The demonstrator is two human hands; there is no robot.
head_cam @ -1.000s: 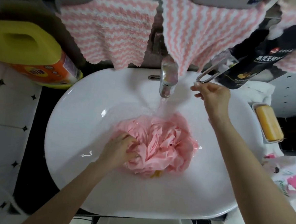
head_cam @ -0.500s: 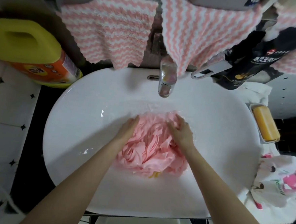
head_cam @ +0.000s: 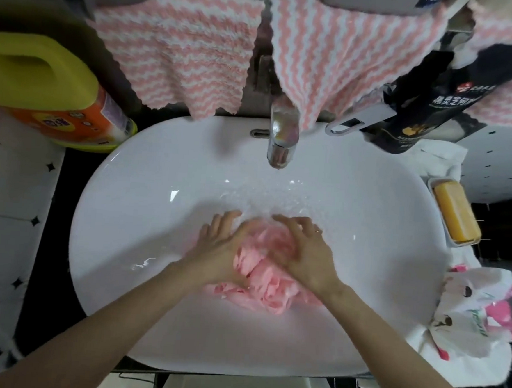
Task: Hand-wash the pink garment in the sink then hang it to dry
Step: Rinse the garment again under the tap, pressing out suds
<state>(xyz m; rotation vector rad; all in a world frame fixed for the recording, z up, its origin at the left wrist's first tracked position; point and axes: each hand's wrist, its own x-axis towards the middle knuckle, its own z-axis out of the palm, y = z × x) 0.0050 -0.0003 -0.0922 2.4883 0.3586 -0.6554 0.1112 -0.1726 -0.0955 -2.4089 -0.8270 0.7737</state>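
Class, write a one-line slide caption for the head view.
Left hand and right hand press the pink garment in the wet sink.

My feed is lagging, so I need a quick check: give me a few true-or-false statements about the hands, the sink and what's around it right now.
1. The left hand and the right hand both press on the pink garment in the sink. True.
2. The soap bar lies left of the sink. False: it lies in a dish on the right side.
3. A yellow jug stands beside the sink's far left corner. True.
4. The garment is hung up to dry. False: it lies bunched in the sink. Only the striped towels hang, behind the faucet.
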